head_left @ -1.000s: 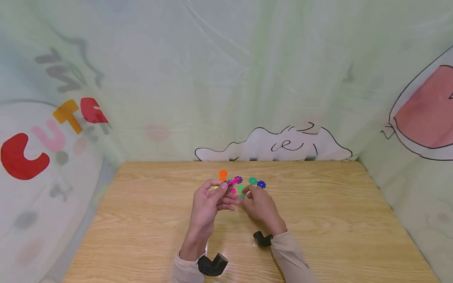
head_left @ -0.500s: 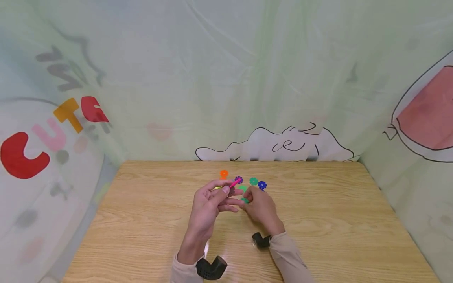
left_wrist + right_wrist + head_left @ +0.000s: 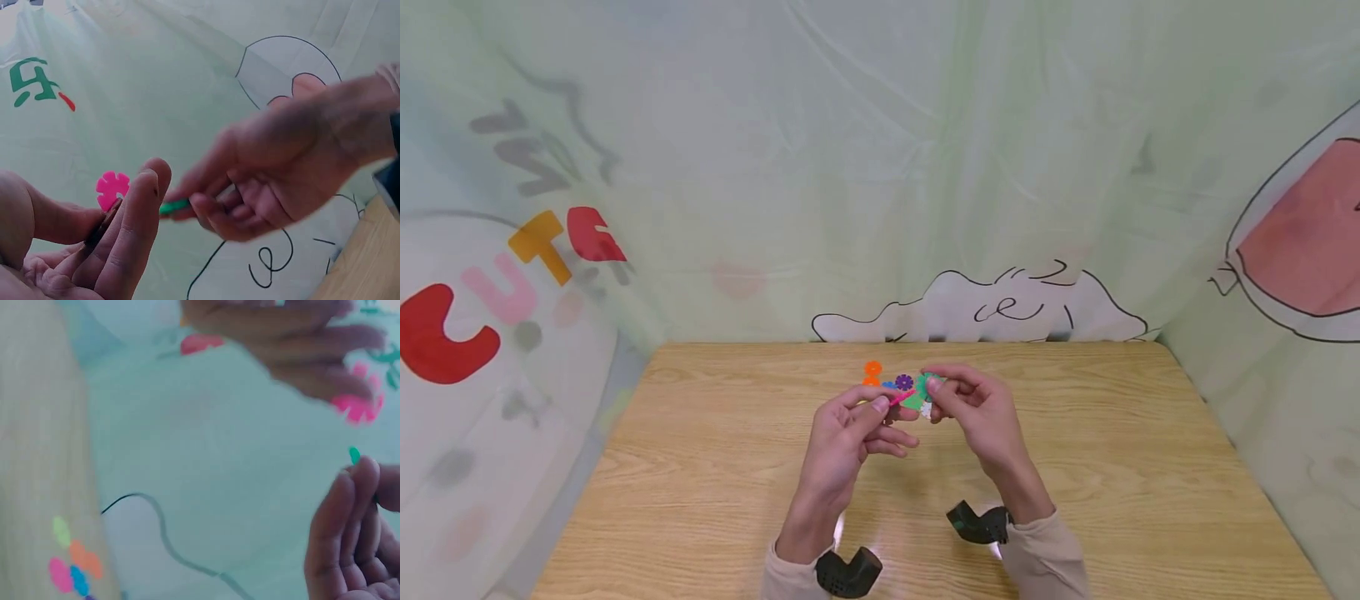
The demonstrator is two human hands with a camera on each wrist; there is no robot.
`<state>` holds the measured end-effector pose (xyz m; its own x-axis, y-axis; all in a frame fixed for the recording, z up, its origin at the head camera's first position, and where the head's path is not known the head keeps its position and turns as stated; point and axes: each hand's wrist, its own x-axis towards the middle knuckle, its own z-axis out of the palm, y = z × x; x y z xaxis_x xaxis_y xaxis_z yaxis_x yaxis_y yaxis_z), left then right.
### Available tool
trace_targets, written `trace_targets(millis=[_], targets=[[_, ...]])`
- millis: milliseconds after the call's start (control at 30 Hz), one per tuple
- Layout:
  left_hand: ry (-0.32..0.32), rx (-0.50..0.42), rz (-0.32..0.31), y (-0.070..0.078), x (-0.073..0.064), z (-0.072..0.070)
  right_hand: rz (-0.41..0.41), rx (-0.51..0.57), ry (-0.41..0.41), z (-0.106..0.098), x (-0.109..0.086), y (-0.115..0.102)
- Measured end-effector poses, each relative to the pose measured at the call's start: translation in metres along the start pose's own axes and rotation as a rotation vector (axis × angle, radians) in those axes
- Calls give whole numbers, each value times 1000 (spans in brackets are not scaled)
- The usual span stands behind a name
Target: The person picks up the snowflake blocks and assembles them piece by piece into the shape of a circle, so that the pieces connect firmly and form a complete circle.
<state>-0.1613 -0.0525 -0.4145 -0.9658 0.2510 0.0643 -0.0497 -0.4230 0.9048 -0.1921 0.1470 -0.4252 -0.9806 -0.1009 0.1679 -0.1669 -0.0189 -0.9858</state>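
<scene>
My left hand pinches a dark brown notched disc between thumb and fingers. A bright pink flower-shaped disc stands joined to its upper edge. Facing it, my right hand pinches a green flower-shaped disc by its rim. In the left wrist view the green disc shows edge-on, a small gap away from the left fingers. The right wrist view shows only a green tip above the right fingers, apart from the pink disc, and the left hand is blurred there.
Several loose discs lie on the wooden table behind the hands: orange, purple, blue and white among them. A printed cloth hangs behind the table's far edge.
My right hand has risen from the tabletop, turned and now holds the green disc up near the pink one. The left hand has hardly moved and keeps its hold.
</scene>
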Motion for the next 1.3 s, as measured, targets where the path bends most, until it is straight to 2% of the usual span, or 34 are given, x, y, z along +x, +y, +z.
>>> trace_targets(millis=[133, 300, 600, 700, 933, 1000, 1167, 1300], targets=[[21, 73, 40, 2, -3, 5, -111, 34, 35, 3, -9, -15], [20, 156, 127, 6, -9, 10, -204, 32, 18, 6, -16, -24], [-36, 322, 402, 8, -17, 15, -268, 71, 0, 7, -23, -30], [-52, 354, 472, 9, -19, 17, -271, 54, 0, 6, -25, -32], [-7, 450, 511, 12, -25, 21, -319, 31, -14, 9, -29, -37], [-2, 479, 546, 13, -25, 22, -352, 47, -13, 10, -30, -37], [-25, 507, 653, 10, -23, 22, -467, 120, -25, 13, -29, -34], [-44, 507, 678, 5, -20, 22, -505, 145, -29, 14, -27, -31]])
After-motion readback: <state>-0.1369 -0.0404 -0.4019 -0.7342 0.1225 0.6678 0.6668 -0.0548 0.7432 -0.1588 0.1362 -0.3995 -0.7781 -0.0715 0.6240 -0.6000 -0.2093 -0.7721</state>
